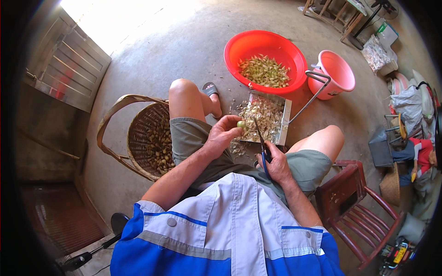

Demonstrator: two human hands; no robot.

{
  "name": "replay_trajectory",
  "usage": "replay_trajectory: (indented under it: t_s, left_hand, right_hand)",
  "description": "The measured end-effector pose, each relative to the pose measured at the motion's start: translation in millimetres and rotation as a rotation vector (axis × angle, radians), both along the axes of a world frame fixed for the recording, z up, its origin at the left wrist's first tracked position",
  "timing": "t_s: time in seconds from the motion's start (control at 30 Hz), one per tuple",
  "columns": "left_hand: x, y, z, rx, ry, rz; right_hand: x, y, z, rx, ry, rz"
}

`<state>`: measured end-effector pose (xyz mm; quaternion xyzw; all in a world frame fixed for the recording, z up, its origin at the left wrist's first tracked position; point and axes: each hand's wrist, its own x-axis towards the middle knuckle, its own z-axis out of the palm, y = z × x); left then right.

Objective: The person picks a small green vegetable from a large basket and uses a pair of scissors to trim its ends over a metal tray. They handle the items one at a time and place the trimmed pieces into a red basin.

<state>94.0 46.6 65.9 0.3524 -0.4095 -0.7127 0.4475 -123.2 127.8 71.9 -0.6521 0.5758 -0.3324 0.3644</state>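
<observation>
My left hand (222, 134) pinches a small round pale-green corm (241, 124) between thumb and fingertips. My right hand (278, 164) grips a pair of scissors (261, 139) with dark blades and blue handles. The blades point away from me, slightly apart from the corm. Below both hands lies a metal dustpan (286, 122) heaped with pale peelings (264, 115). A woven basket (135, 138) of brown unpeeled corms (160, 148) stands by my left leg. Beyond the dustpan, a red plastic basin (264, 41) holds many pale-green pointed corms (266, 70).
A pink bucket (335, 74) stands right of the basin, with the dustpan's bent metal handle (307, 107) beside it. Near my right leg is a red-brown wooden chair (345, 200). A person in red (424, 151) is at the far right. Scraps lie around the dustpan.
</observation>
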Motion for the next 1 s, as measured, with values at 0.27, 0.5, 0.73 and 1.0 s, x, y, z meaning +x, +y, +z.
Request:
replay_trajectory:
  t_s: [0.27,0.5,0.73,1.0]
  left_hand:
    - [0.4,-6.2,-2.5,0.240,0.155,0.139]
    - [-2.4,-3.1,4.7,0.269,0.170,0.044]
    - [-3.0,-1.0,1.5,0.257,0.144,0.009]
    - [-1.9,-3.2,5.4,0.307,0.168,0.049]
  right_hand:
    - [-4.7,1.6,-15.5,0.058,-0.072,-0.007]
    - [1.8,1.0,2.4,0.161,-0.135,0.023]
    - [2.8,1.7,1.5,0.067,-0.060,0.077]
    - [0.7,-2.8,-10.0,0.115,-0.047,0.042]
